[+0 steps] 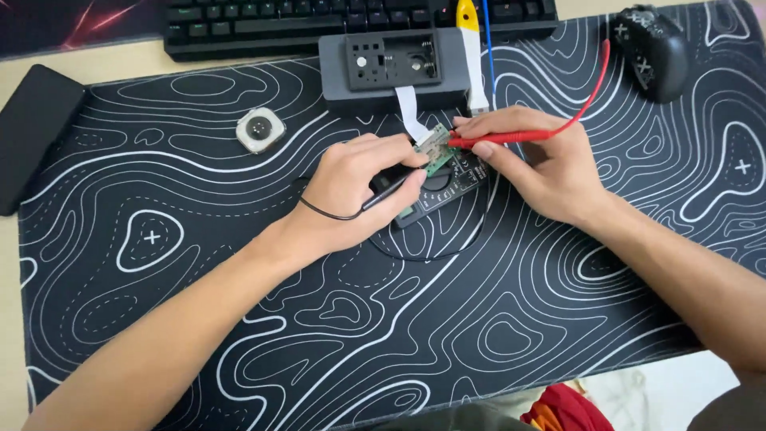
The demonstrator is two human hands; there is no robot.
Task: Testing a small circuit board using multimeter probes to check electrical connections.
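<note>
— What does the head camera show at the middle of the mat?

— Both hands meet over a small green circuit board (435, 148), which lies on a black multimeter (443, 191) resting on the black desk mat (319, 319) with white contour lines that covers the table. The left hand (359, 187) has its grip closed round a black probe (391, 190), thumb and fingers pinching it, tip at the board. The right hand (542, 164) pinches a red probe (495, 138), its tip on the board too; a red lead (594, 88) curves away from it.

— And around them?

— A white ribbon cable (411, 112) runs from the board up to a grey box (391, 72). Near the left hand lies a strapless watch body (260, 128). A black keyboard (319, 24) sits at the top, a game controller (654, 48) at top right, a flat black case (36, 136) at the left edge.
</note>
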